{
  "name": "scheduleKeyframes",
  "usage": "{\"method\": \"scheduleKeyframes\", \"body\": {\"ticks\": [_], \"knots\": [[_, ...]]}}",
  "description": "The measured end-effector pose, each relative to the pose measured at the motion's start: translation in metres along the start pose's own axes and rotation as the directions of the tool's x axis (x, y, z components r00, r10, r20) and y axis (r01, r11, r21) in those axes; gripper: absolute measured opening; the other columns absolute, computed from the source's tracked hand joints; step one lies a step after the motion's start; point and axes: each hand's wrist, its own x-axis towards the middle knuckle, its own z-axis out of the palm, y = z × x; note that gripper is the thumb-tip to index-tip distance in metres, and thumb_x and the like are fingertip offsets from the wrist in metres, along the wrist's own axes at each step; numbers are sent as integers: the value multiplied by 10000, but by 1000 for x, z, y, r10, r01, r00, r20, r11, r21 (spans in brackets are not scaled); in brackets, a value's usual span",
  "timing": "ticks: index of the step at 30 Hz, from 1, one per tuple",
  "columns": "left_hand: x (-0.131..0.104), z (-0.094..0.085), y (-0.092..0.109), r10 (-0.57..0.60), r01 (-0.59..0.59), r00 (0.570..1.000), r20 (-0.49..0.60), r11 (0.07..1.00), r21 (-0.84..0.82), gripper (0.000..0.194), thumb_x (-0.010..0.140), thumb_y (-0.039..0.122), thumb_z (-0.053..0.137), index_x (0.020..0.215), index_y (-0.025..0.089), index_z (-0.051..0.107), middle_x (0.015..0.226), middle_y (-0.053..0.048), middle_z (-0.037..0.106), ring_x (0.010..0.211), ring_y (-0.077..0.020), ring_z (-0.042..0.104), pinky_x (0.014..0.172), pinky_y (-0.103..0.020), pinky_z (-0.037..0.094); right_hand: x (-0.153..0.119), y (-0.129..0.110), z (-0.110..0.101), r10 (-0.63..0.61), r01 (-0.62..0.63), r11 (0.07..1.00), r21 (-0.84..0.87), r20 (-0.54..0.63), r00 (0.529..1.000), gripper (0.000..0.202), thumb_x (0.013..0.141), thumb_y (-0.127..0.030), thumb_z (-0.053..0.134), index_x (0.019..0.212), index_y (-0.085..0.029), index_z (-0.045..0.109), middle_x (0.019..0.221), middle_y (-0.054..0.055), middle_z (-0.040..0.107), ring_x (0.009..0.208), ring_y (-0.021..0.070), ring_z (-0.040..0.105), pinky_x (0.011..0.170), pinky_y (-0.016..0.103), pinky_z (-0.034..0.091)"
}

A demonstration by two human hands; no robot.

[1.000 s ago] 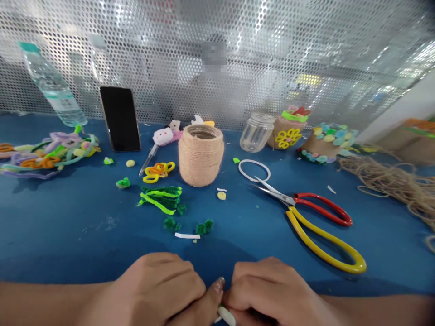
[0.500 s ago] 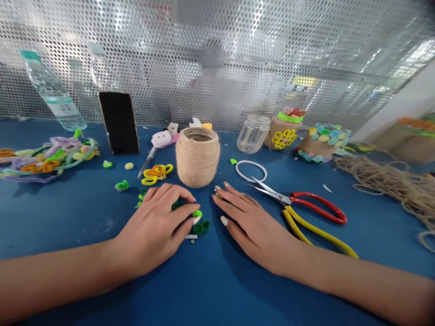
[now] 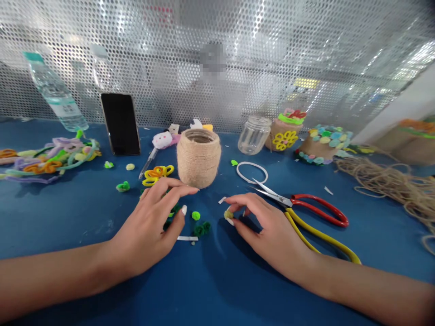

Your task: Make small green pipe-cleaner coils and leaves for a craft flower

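Observation:
My left hand (image 3: pixel 149 226) hovers low over the table with thumb and fingers apart, holding nothing. Beneath and beside it lie dark green fuzzy pieces (image 3: pixel 202 228), a bright green pompom (image 3: pixel 195 216) and a white paper strip (image 3: pixel 187 238). Between thumb and fingertips of my right hand (image 3: pixel 263 222) is a small olive-yellow pompom (image 3: pixel 228 214). A twine-wrapped jar (image 3: pixel 199 158) stands upright just beyond both hands. Scissors (image 3: pixel 282 199) with one red and one yellow handle lie spread beside my right hand. A yellow and orange pipe-cleaner flower (image 3: pixel 158 175) rests behind my left hand.
At the back left are a leaning water bottle (image 3: pixel 57 97), a phone (image 3: pixel 120 124) and a colourful wreath (image 3: pixel 54 158). A pen (image 3: pixel 148 163), white ring (image 3: pixel 252 172), glass jar (image 3: pixel 254 136), decorated jars (image 3: pixel 284 133) and loose twine (image 3: pixel 387 181) surround the work area. A perforated metal panel (image 3: pixel 217 99) rises behind.
My left hand has opened away from the bright green pompom, leaving it on the table. My right hand has curled from lying flat to pinching the olive-yellow pompom.

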Motion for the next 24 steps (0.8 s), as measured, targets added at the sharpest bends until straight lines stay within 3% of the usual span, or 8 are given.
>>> {"method": "scheduleKeyframes", "body": {"ticks": [2,5,8,11,13,19,22,24], "knots": [[7,-9,-10,4,-5,1000,20,999,37,342,846,128,372,1164,199,476,1119,-77,491,1065,-221,485,885,-403,413,0,-1,-1,-28,27,999,-24,-13,1000,301,791,-77,524,1058,-215,531,998,48,586,929,170,585,827,352,510],[20,-26,-31,-8,-12,983,185,994,110,308,822,201,421,1108,222,532,1094,-66,537,1001,-230,529,863,-407,424,-1,-2,-2,-35,34,997,-63,-12,999,277,814,-128,523,1079,-207,522,1065,75,555,1009,194,552,880,396,486],[30,-37,-49,-31,-8,924,381,995,100,276,791,292,507,1055,258,578,1111,-50,562,983,-242,553,861,-420,429,0,0,-1,-60,61,995,-79,11,998,293,831,-129,504,1115,-202,515,1088,84,536,1026,195,535,902,409,475],[35,-36,-62,-58,38,865,498,998,51,263,780,313,532,1020,227,598,1066,-64,608,943,-238,587,823,-396,457,1,3,1,-113,120,988,-101,77,991,286,842,-108,491,1108,-201,540,1078,84,549,1005,202,535,886,419,484],[37,-32,-68,-65,60,854,516,998,27,230,794,302,504,977,211,610,1004,-64,637,895,-220,608,778,-358,472,2,2,2,-119,130,986,-103,106,987,241,858,-88,462,1044,-192,574,1017,78,572,950,196,551,849,411,499],[45,-37,-79,-88,79,903,421,996,39,237,725,333,507,879,199,628,822,-48,669,742,-192,622,657,-282,470,5,-2,-2,-41,48,994,-95,67,997,179,854,-60,448,865,-185,575,890,45,580,817,154,580,742,326,526],[51,-45,-80,-163,160,900,403,986,42,289,721,387,501,873,191,648,761,-45,681,676,-187,621,601,-263,459,14,7,-5,-112,110,976,-190,0,994,186,861,-81,435,881,-197,580,870,50,594,817,176,589,752,364,525],[55,-50,-82,-201,188,895,398,980,71,316,744,386,468,885,187,669,763,-53,693,676,-198,628,597,-273,453,23,17,-7,-156,136,956,-258,-60,986,207,876,-118,420,969,-204,584,961,77,595,907,212,584,821,427,503]]}}
